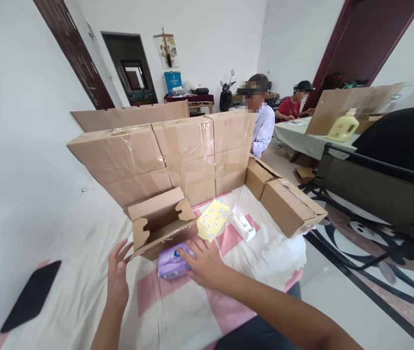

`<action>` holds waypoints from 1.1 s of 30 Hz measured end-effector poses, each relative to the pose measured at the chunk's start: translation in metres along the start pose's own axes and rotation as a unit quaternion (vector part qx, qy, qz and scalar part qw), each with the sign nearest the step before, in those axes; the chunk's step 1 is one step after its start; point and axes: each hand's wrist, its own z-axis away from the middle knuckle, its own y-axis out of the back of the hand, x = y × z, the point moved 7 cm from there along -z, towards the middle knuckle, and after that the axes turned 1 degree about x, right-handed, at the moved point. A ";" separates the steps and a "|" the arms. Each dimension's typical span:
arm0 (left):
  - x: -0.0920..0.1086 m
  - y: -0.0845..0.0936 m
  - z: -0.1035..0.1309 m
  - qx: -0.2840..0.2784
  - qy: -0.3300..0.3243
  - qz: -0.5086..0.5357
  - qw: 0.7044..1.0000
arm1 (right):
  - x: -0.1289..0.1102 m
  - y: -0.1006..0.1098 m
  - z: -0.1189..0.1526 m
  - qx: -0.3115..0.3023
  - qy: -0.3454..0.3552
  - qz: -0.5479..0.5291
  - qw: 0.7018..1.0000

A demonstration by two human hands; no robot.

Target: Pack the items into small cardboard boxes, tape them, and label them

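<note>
An open cardboard box sits before me, its top flaps standing up and its inside showing. Right at its front lies a purple soft pack with printing, which looks like tissues or wipes. My right hand grips this pack at its right end, thumb on the face and fingers over the far edge. At the box's left front corner is my left hand, fingers apart and holding nothing; whether the fingertips touch the cardboard I cannot tell.
A yellow sheet of labels and a white tape dispenser lie right of the box. Stacked cartons wall the back, and further cartons the right edge. A black flat object lies left. Two people sit beyond.
</note>
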 end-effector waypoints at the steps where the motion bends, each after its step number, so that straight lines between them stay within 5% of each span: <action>1: 0.014 -0.005 -0.004 -0.011 -0.017 -0.013 1.000 | 0.003 0.000 -0.007 -0.030 -0.020 0.001 0.999; 4: 0.043 -0.025 -0.025 -0.078 -0.060 -0.131 0.986 | 0.005 0.000 -0.027 -0.070 -0.055 -0.002 0.996; 7: 0.049 -0.044 -0.045 -0.164 -0.079 -0.210 0.961 | 0.000 -0.002 -0.032 -0.082 -0.042 -0.026 0.995; 10: 0.050 -0.057 -0.047 -0.220 -0.111 -0.263 0.933 | 0.003 0.002 -0.014 -0.102 -0.022 -0.082 0.991; 12: 0.054 -0.063 -0.040 -0.239 -0.139 -0.319 0.907 | 0.009 0.013 0.005 -0.115 -0.025 -0.221 0.968; 15: 0.065 -0.074 -0.023 -0.252 -0.165 -0.383 0.873 | 0.020 0.039 0.031 -0.131 -0.053 -0.507 0.850; 19: 0.083 -0.088 -0.004 -0.272 -0.189 -0.346 0.878 | 0.040 0.075 0.044 -0.059 -0.128 -0.731 0.667; 23: 0.095 -0.093 0.009 -0.273 -0.195 -0.304 0.892 | 0.062 0.102 0.047 0.047 -0.204 -0.797 0.566; 33: 0.143 -0.112 0.049 -0.269 -0.258 -0.148 0.916 | 0.094 0.115 0.078 0.146 -0.276 -0.773 0.551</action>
